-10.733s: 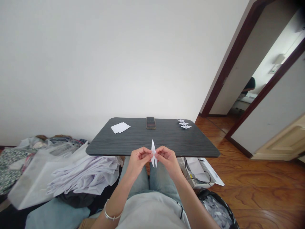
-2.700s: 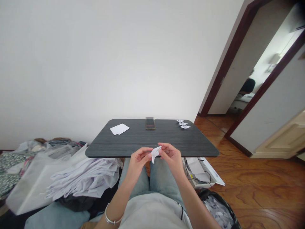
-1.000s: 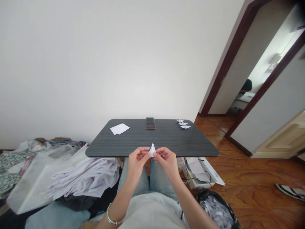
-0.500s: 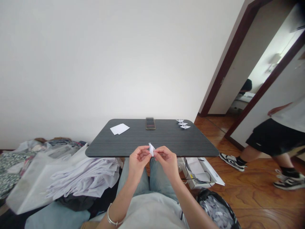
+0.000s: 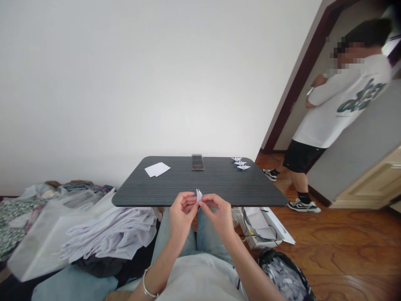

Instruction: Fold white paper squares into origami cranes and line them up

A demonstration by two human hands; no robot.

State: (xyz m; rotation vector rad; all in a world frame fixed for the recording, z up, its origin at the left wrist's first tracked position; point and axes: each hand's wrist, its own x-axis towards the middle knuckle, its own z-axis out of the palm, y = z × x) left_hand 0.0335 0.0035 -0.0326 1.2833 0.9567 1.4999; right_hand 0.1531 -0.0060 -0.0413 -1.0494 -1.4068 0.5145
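Left hand and right hand pinch a small folded paper piece over the near edge of the dark table.
Fingertips clamp it together; on the table beyond, loose white sheets lie unfolded, and three finished paper cranes sit at the far right corner.

Beyond the left hand and right hand, a reach across the dark table meets a phone at twelve o'clock, paper sheets at eleven, and paper cranes at one; heaped white cloth blocks nine, a cabled box four.
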